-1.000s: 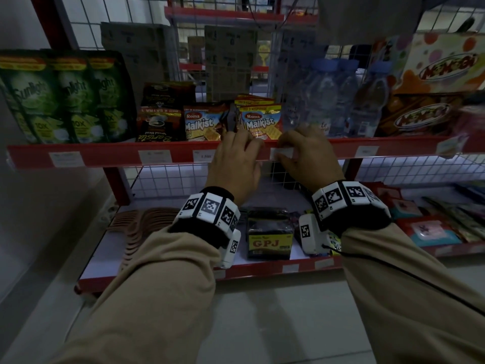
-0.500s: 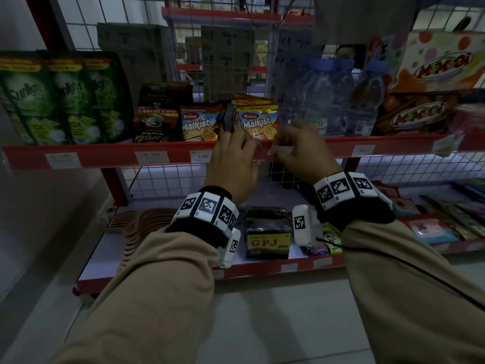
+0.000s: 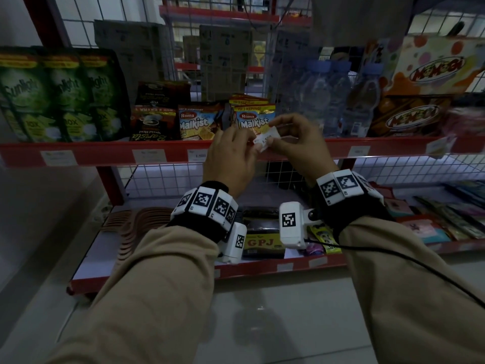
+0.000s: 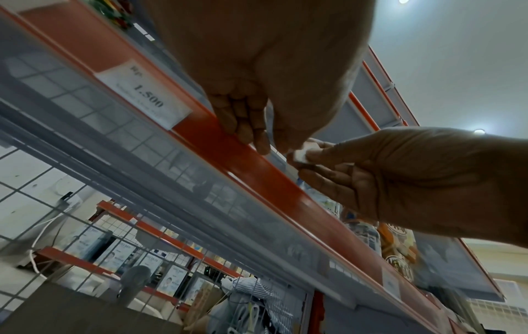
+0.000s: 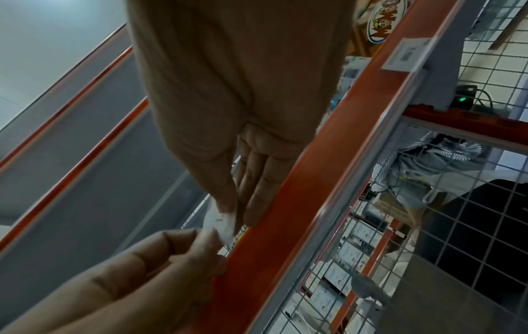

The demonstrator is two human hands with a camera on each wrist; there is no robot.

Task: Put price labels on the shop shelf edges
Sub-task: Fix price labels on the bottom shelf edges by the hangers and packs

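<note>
A white paper label (image 3: pixel 266 139) meets the glossy red shelf edge (image 4: pixel 257 167), backed by wire mesh (image 3: pixel 162 179).

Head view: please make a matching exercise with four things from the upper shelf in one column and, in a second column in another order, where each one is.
Things:
1. Sunlight pouches
2. Malkist packs
3. water bottles
4. loose price label

Places:
A. pinched between the left hand and the right hand, in front of the red shelf edge
B. right of the middle, beside the Momogi boxes
C. far left end of the shelf
D. middle of the shelf, just behind the hands

Pairs: 1-C, 2-D, 3-B, 4-A
</note>
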